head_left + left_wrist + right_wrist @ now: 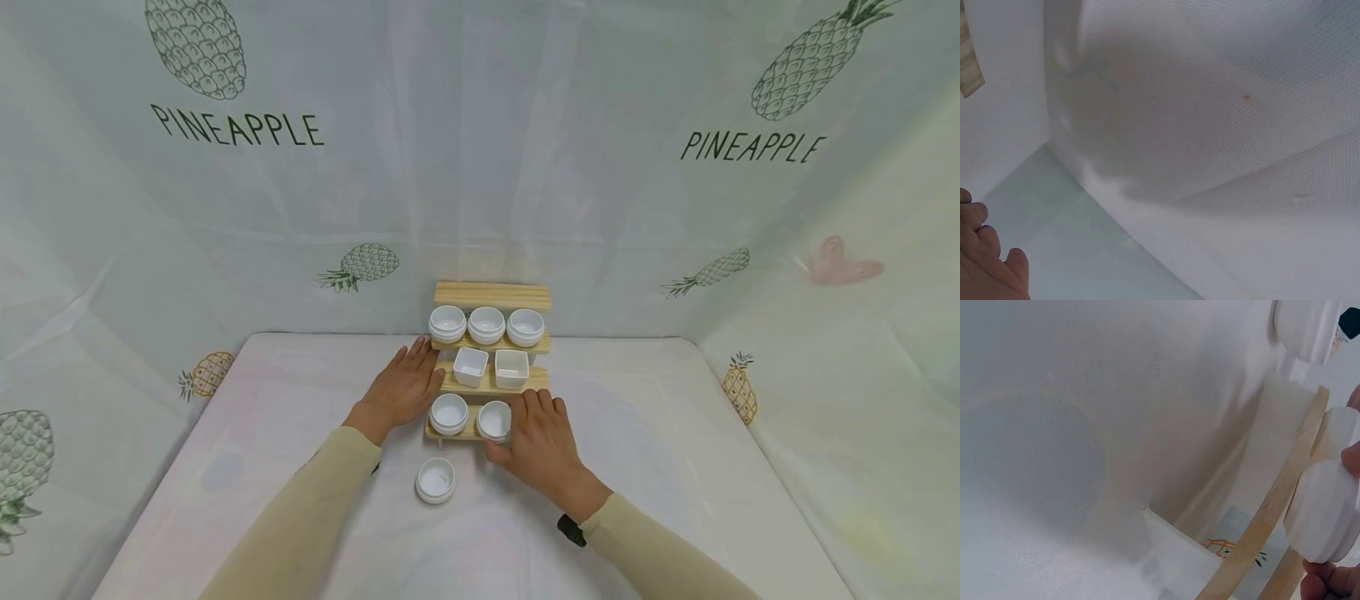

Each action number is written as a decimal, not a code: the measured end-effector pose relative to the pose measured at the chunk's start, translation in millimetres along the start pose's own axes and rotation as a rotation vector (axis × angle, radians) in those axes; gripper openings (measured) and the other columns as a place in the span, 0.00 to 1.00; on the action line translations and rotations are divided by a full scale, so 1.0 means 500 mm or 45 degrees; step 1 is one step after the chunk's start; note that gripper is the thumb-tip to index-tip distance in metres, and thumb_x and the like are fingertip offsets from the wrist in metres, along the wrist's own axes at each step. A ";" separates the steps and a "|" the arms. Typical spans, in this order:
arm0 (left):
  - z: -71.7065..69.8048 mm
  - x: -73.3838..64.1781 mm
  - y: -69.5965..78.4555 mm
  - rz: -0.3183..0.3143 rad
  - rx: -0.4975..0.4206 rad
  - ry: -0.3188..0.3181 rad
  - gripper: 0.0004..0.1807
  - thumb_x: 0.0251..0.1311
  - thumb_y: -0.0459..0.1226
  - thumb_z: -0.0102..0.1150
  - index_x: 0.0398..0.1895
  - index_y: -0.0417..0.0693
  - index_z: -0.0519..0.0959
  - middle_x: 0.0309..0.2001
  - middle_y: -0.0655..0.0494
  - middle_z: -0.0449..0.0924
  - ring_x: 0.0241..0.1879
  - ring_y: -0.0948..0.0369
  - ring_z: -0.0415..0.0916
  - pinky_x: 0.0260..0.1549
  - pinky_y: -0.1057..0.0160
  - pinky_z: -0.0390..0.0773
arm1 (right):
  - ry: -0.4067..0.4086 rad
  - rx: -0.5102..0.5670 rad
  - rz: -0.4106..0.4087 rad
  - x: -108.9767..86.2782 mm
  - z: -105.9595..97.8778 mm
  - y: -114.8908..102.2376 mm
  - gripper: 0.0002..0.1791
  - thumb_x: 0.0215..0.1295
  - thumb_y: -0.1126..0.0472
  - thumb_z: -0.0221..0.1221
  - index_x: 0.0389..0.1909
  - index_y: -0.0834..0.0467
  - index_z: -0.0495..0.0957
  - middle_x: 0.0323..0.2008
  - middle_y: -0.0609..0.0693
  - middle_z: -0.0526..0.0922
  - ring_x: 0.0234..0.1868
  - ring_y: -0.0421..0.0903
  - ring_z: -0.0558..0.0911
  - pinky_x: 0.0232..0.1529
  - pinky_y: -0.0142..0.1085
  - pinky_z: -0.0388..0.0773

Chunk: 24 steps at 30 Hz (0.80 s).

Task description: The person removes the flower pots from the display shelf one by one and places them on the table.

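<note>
A tiered stand with light wooden shelves (491, 296) holds small white dishes. My right hand (542, 442) is at the right end of its lowest shelf, gripping a round white bowl (495, 421) between thumb and fingers. In the right wrist view that bowl (1322, 512) sits close against the wooden slat (1272, 500). Another round bowl (449, 413) stands at the shelf's left end. My left hand (405, 385) lies along the stand's left side, fingers extended, fingertips at the middle tiers. In the left wrist view only part of this hand (991, 262) shows.
Three round bowls (486, 324) line the upper tier, and two square dishes (512, 369) stand on the tier below. A loose round bowl (436, 480) sits on the white-covered table (645, 500) before the stand. A pineapple-printed curtain (487, 167) hangs behind.
</note>
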State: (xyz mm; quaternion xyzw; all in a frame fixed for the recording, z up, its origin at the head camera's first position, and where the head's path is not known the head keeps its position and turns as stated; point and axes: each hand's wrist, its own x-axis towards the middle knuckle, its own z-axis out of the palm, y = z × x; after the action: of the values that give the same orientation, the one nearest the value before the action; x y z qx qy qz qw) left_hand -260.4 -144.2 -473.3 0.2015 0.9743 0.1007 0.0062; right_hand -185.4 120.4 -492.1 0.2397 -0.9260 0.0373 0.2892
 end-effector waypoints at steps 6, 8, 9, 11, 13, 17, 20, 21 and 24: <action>0.000 -0.001 -0.001 -0.002 -0.016 0.003 0.37 0.86 0.52 0.24 0.85 0.37 0.50 0.85 0.42 0.46 0.86 0.48 0.40 0.84 0.46 0.45 | -0.021 0.052 -0.027 -0.007 -0.009 -0.002 0.31 0.55 0.34 0.67 0.38 0.59 0.76 0.32 0.53 0.75 0.36 0.53 0.71 0.34 0.41 0.64; 0.000 -0.002 -0.001 0.000 -0.018 0.004 0.37 0.86 0.52 0.24 0.85 0.37 0.50 0.85 0.42 0.47 0.86 0.48 0.40 0.84 0.46 0.45 | -0.039 0.061 -0.033 -0.009 -0.014 -0.004 0.31 0.55 0.34 0.67 0.38 0.59 0.76 0.33 0.52 0.74 0.37 0.53 0.71 0.34 0.41 0.65; -0.001 -0.002 -0.001 0.002 -0.018 0.005 0.37 0.86 0.52 0.25 0.85 0.37 0.50 0.85 0.42 0.47 0.86 0.48 0.40 0.84 0.46 0.45 | -0.047 0.063 -0.035 -0.011 -0.017 -0.005 0.31 0.55 0.33 0.67 0.39 0.59 0.76 0.33 0.52 0.74 0.37 0.53 0.71 0.34 0.41 0.64; -0.001 -0.002 -0.001 0.004 -0.015 0.006 0.37 0.86 0.52 0.25 0.85 0.37 0.50 0.85 0.42 0.47 0.86 0.48 0.41 0.84 0.46 0.45 | -0.061 0.064 -0.044 -0.015 -0.022 -0.009 0.32 0.55 0.33 0.68 0.39 0.59 0.76 0.33 0.52 0.74 0.36 0.53 0.71 0.34 0.41 0.64; 0.000 -0.001 -0.002 0.007 -0.013 0.006 0.37 0.86 0.52 0.25 0.85 0.37 0.50 0.85 0.42 0.47 0.86 0.48 0.41 0.84 0.46 0.45 | -0.064 0.066 -0.062 -0.020 -0.026 -0.013 0.33 0.54 0.33 0.68 0.39 0.59 0.77 0.33 0.52 0.74 0.36 0.52 0.71 0.34 0.40 0.64; 0.002 0.000 -0.005 0.003 -0.009 0.005 0.37 0.86 0.53 0.24 0.85 0.37 0.51 0.85 0.42 0.47 0.86 0.48 0.41 0.84 0.46 0.46 | -0.080 0.089 -0.101 -0.038 -0.028 -0.023 0.33 0.53 0.34 0.69 0.39 0.59 0.77 0.33 0.51 0.74 0.36 0.51 0.70 0.35 0.40 0.63; 0.004 0.001 -0.007 0.001 -0.003 0.009 0.37 0.85 0.53 0.24 0.85 0.38 0.51 0.85 0.42 0.48 0.86 0.48 0.41 0.84 0.46 0.46 | -0.091 0.099 -0.130 -0.052 -0.025 -0.032 0.32 0.53 0.34 0.69 0.40 0.58 0.77 0.34 0.50 0.74 0.36 0.50 0.70 0.36 0.39 0.62; 0.005 0.001 -0.007 0.000 -0.002 0.009 0.37 0.85 0.53 0.23 0.85 0.38 0.51 0.85 0.42 0.48 0.86 0.48 0.41 0.84 0.46 0.46 | -0.093 0.100 -0.136 -0.057 -0.022 -0.035 0.32 0.53 0.33 0.69 0.40 0.58 0.77 0.34 0.49 0.74 0.36 0.50 0.70 0.37 0.38 0.62; 0.006 0.002 -0.007 0.005 -0.002 0.014 0.37 0.85 0.52 0.24 0.85 0.37 0.51 0.85 0.42 0.48 0.86 0.47 0.41 0.84 0.45 0.46 | -0.095 0.092 -0.157 -0.070 -0.012 -0.044 0.31 0.53 0.32 0.69 0.39 0.56 0.78 0.33 0.48 0.74 0.35 0.49 0.70 0.37 0.37 0.61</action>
State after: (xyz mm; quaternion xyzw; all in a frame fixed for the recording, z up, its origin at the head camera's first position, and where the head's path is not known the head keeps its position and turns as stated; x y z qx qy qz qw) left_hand -262.4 -146.7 -476.9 0.2028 0.9738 0.1027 0.0007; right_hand -146.9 117.3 -507.9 0.3079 -0.9176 0.0440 0.2474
